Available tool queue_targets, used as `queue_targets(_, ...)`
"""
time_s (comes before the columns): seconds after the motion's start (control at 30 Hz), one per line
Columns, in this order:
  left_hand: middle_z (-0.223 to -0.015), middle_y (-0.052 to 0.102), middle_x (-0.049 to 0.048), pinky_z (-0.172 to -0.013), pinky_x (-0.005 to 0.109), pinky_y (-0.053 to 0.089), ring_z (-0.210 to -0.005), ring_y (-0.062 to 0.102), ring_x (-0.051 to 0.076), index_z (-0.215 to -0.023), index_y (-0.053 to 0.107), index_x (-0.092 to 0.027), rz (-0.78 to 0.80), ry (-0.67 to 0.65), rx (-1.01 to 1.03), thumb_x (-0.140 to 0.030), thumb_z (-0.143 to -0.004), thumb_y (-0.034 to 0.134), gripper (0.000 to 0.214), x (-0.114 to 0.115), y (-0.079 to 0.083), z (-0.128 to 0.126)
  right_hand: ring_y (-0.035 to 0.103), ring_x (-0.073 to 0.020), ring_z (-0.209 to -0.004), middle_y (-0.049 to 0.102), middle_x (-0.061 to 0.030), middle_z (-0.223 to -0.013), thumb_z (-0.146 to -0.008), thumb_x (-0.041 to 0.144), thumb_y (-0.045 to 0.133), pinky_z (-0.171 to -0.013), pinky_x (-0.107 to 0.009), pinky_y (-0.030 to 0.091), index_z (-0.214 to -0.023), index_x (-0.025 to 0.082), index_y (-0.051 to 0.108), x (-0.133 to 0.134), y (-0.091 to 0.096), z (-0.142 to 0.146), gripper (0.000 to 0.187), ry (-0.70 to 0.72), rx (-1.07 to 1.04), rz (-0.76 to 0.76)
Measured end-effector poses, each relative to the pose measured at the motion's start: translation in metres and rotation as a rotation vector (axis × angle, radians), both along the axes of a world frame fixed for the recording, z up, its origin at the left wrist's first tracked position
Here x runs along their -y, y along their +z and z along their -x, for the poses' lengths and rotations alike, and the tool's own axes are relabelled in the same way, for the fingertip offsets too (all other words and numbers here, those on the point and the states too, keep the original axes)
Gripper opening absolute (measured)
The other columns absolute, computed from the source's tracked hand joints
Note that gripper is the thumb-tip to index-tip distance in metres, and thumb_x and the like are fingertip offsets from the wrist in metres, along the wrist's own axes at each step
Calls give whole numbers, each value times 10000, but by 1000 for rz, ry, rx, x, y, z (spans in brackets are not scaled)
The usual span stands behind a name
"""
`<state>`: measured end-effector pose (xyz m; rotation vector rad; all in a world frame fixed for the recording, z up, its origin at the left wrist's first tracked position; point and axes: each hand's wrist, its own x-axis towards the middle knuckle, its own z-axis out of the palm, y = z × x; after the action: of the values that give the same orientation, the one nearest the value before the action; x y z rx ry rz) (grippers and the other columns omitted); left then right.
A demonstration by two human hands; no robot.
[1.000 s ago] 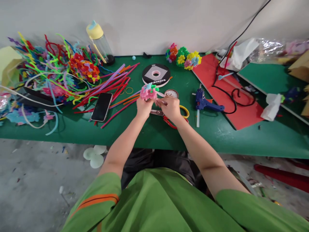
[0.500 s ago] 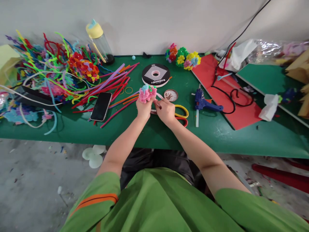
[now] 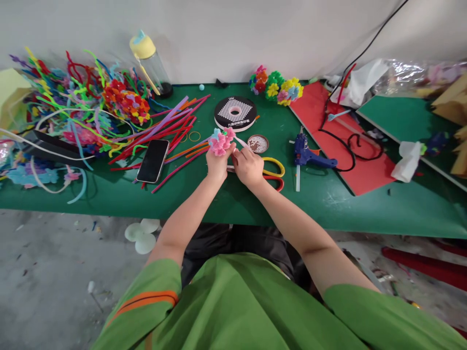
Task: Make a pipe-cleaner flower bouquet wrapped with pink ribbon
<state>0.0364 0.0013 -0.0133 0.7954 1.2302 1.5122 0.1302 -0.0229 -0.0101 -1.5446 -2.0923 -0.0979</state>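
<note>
My left hand [image 3: 217, 165] is closed around the stem of a small pink and blue pipe-cleaner flower bunch [image 3: 220, 141], holding it upright above the green table [image 3: 226, 204]. My right hand [image 3: 248, 167] sits right beside it, fingers pinched on a thin pale strand [image 3: 241, 142] that runs up to the bunch. Scissors with yellow and red handles [image 3: 273, 174] lie on the table just under and right of my right hand.
A phone [image 3: 153, 160], loose pipe cleaners [image 3: 175, 129] and a tangled coloured pile [image 3: 73, 112] lie left. A black tape spool [image 3: 235, 113], small round tin [image 3: 258, 144], blue glue gun [image 3: 308, 156], red board [image 3: 339, 141], finished flower balls [image 3: 277, 87] and a bottle [image 3: 149, 61] stand behind.
My right hand has slid left and closer to my left hand, uncovering the scissors' handles and the round tin. The flower bunch tilted slightly in my left hand.
</note>
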Motion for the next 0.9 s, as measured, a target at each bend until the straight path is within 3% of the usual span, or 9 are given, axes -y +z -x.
queue_targets(0.2,-696,603,-21,-697,339,535,-686,621,143,-758,590,-197,40,-53,106,-386,-479,846,424,1,7,2,539,-138,-604,631,-82,-735,-868,266,444,-532,-269,367,-840,137,678,-6,2,-10,269,7,-146,14)
queue_targets(0.3,-786,652,14,-751,351,535,-752,639,158,-761,615,-182,18,-165,105,-344,-486,840,390,1,11,5,562,-147,-649,643,-83,-767,-817,284,531,-566,-269,411,-814,131,672,-13,6,-20,207,23,-337,76)
queue_targets(0.4,-898,679,51,-818,379,518,-857,648,186,-822,652,-183,9,-330,97,-335,-561,801,337,0,12,10,531,-123,-593,619,-35,-648,-755,287,612,-554,-256,408,-752,135,667,-18,13,-30,162,61,-533,213)
queue_targets(0.53,-863,693,60,-846,398,501,-883,656,213,-829,676,-179,-16,-463,109,-320,-591,785,297,-2,11,13,463,-87,-525,589,-8,-585,-700,338,663,-503,-237,366,-671,127,658,-19,23,-35,213,130,-663,390)
queue_targets(0.73,-763,686,43,-804,389,507,-811,657,199,-732,647,-178,-63,-322,4,-189,-634,738,134,-1,13,12,464,-95,-527,587,-15,-573,-715,456,652,-512,-249,369,-637,131,658,-19,21,-31,334,116,-650,374)
queue_targets(0.9,-722,686,22,-768,335,513,-737,645,160,-693,647,-195,-87,-218,-163,-154,-660,681,62,-3,10,14,572,-158,-713,650,-76,-818,-746,355,656,-625,-285,443,-915,133,666,-18,16,-33,280,108,-451,214)
